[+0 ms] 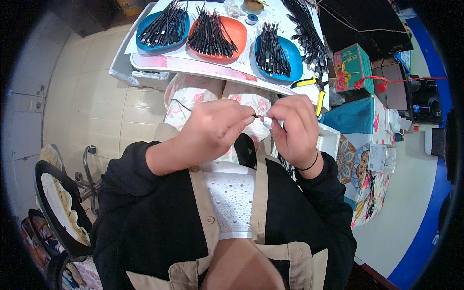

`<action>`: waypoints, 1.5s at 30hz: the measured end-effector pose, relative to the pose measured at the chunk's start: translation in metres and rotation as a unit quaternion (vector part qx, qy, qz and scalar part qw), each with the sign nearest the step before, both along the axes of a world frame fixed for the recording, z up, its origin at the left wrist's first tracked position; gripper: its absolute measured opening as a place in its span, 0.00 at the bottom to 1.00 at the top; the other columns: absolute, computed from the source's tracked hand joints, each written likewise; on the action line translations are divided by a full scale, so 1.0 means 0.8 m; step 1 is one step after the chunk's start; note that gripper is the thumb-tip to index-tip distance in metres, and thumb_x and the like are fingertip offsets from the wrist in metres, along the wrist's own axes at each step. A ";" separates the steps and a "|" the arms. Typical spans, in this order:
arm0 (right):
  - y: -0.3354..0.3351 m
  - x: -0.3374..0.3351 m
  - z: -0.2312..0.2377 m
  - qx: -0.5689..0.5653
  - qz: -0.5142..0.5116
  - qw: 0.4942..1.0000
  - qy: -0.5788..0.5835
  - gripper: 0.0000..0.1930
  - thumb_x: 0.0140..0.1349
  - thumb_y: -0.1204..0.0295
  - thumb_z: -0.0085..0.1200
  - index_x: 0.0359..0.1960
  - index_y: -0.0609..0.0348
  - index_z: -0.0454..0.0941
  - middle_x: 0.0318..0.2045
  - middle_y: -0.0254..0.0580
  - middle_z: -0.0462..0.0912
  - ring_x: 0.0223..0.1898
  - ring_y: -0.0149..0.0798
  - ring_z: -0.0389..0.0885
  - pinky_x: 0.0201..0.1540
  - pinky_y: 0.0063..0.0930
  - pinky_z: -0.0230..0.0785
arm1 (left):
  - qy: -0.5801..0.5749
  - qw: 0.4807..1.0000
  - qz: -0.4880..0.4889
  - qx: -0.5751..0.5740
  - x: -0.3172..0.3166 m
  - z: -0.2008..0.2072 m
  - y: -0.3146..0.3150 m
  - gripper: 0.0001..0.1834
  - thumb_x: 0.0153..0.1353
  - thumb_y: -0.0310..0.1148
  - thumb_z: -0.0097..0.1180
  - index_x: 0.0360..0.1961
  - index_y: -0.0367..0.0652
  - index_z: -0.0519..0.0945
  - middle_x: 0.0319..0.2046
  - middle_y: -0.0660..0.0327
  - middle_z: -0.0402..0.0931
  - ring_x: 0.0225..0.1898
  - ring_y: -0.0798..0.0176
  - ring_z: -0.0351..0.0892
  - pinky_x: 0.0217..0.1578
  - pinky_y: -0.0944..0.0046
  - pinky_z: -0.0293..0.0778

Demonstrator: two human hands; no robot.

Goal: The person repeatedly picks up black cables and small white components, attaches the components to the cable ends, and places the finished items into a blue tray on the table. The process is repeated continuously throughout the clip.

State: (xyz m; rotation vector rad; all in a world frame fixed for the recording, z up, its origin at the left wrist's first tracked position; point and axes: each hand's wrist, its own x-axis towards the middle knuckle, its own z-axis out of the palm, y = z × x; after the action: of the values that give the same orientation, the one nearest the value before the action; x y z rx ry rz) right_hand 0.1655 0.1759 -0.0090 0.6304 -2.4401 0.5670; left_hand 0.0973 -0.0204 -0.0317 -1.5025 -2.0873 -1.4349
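My left hand [215, 122] pinches a thin black cable [256, 115] above my lap, close to its end, where a bit of red wire shows. The cable's tail loops out past the far side of that hand. Thumb and fingers of my right hand [296, 126] close on the red wire end, so the two hands nearly meet. Something white, like a finger cover, wraps a fingertip there. On the table ahead, black cables fill a blue tray [181, 42], an orange tray [240, 30] and a second blue tray [296, 54].
Yellow-handled pliers [320, 99] lie at the white table's right edge, by a loose pile of cables [311, 43]. A small blue-rimmed spool [252, 19] stands behind the trays. A green box [354, 67] and cloth-covered table [350, 116] are at right, a black chair [58, 203] at left.
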 end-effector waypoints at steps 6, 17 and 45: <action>-0.003 0.014 -0.020 -0.679 0.053 0.466 -0.566 0.07 0.66 0.73 0.48 0.42 0.62 0.72 0.32 0.36 0.73 0.31 0.28 0.70 0.36 0.23 0.66 | 0.169 0.983 0.003 -0.071 0.003 -0.006 -0.006 0.13 0.47 0.18 0.59 0.37 0.32 0.79 0.25 0.55 0.76 0.27 0.54 0.77 0.27 0.58 0.71; 0.000 0.004 0.025 -0.119 0.120 0.973 -0.158 0.16 0.49 0.79 0.61 0.42 0.59 0.76 0.40 0.43 0.77 0.40 0.45 0.77 0.43 0.33 0.70 | -0.279 0.940 -0.195 -0.012 -0.017 0.002 -0.025 0.06 0.58 0.26 0.57 0.35 0.34 0.81 0.26 0.60 0.78 0.27 0.66 0.77 0.31 0.67 0.71; -0.001 0.002 0.009 -0.077 0.144 0.987 0.008 0.12 0.49 0.75 0.62 0.37 0.56 0.78 0.38 0.41 0.80 0.37 0.42 0.78 0.37 0.32 0.70 | -0.545 0.798 -0.235 0.105 0.006 -0.017 -0.019 0.07 0.61 0.24 0.57 0.40 0.33 0.80 0.31 0.62 0.78 0.30 0.74 0.76 0.32 0.75 0.72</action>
State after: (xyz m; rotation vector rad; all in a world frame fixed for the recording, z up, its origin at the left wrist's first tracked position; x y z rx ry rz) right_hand 0.1673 0.1753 -0.0017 0.9241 -2.2767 0.8533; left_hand 0.1023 -0.0355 -0.0450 -1.2416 -1.8664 -3.1833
